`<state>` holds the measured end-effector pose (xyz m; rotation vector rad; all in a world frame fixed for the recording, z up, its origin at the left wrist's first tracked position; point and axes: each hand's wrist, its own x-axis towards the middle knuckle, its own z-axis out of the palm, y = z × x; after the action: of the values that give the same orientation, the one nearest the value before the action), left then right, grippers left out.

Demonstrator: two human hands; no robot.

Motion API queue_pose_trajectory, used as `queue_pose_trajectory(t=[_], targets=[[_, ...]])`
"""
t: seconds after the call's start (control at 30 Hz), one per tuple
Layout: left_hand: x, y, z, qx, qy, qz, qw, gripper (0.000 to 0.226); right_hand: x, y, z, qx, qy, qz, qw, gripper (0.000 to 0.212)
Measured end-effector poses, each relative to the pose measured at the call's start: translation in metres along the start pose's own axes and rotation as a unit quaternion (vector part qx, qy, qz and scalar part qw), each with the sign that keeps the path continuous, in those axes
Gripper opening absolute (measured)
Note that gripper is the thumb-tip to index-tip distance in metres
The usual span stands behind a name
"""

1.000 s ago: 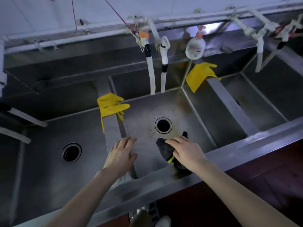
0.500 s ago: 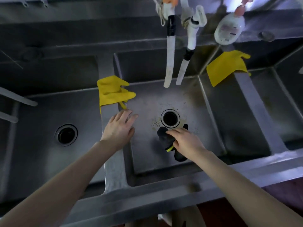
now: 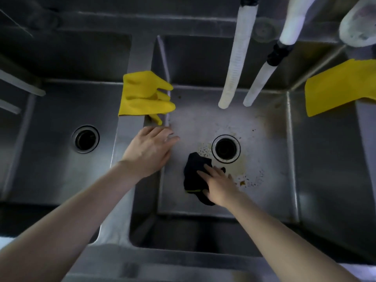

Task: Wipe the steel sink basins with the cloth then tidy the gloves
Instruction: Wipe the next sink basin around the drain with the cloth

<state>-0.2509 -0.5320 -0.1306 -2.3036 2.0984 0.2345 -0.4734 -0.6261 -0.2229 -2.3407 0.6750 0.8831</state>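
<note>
Beside the middle basin's drain (image 3: 225, 148), the right hand (image 3: 220, 185) presses a dark cloth (image 3: 193, 174) flat to scrub; the left hand (image 3: 149, 152), open and empty, braces on the divider (image 3: 122, 190) near 1 yellow glove (image 3: 143, 95).

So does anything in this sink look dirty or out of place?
Yes: brownish stains and dark specks ring the round drain of the middle steel basin, beside the dark cloth under the right hand.
</note>
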Motion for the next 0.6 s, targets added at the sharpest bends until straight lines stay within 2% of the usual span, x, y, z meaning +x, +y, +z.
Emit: queue_pose_trajectory(t=[0.17,0.27,0.47,0.6], targets=[[0.001,-0.002,0.003,-0.005,0.015,-0.010,1.000,0.028,0.017,0.004,0.024,-0.053,0.016,-0.084,0.995,0.062],[0.001,-0.003,0.005,0.004,0.021,-0.015,1.000,0.027,0.030,0.006,0.039,-0.064,-0.007,-0.076,0.995,0.065],[0.002,-0.005,0.009,0.079,-0.067,0.009,0.995,0.037,0.035,0.000,0.071,-0.104,-0.055,-0.122,0.985,0.065],[0.012,-0.006,0.008,0.060,-0.061,0.054,0.995,0.043,0.045,0.002,0.078,-0.090,-0.025,-0.120,0.988,0.065]])
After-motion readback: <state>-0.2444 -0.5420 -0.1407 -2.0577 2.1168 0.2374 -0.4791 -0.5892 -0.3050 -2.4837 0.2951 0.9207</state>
